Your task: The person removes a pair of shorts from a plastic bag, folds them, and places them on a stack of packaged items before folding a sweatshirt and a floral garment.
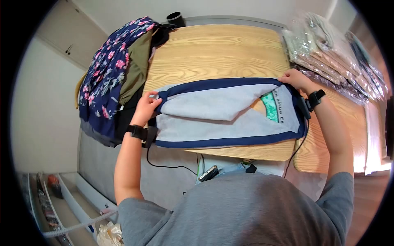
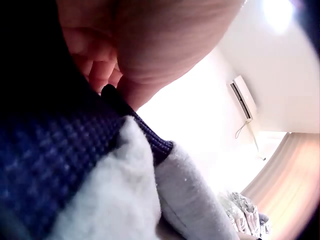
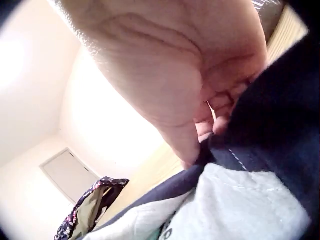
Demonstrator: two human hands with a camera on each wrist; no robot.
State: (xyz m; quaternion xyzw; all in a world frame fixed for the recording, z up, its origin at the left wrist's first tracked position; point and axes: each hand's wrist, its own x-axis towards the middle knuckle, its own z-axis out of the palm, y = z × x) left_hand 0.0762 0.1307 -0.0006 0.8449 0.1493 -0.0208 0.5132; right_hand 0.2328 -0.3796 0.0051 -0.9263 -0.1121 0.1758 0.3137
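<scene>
Left hand (image 1: 145, 108) pinches ribbed edging (image 2: 160, 146) of a fleecy garment (image 1: 205, 102).

This looks like a clothes workroom, in a home or a small shop; I can't tell which. A blue and gray sweatshirt (image 1: 197, 102) is on a wooden table (image 1: 217, 49). A big heap of clothes (image 1: 106, 69) is at one side, and folded clothes in clear plastic bags (image 1: 324, 55) are at the other. The room has a door (image 3: 68, 169) and a wall air conditioner (image 2: 243, 98).
</scene>
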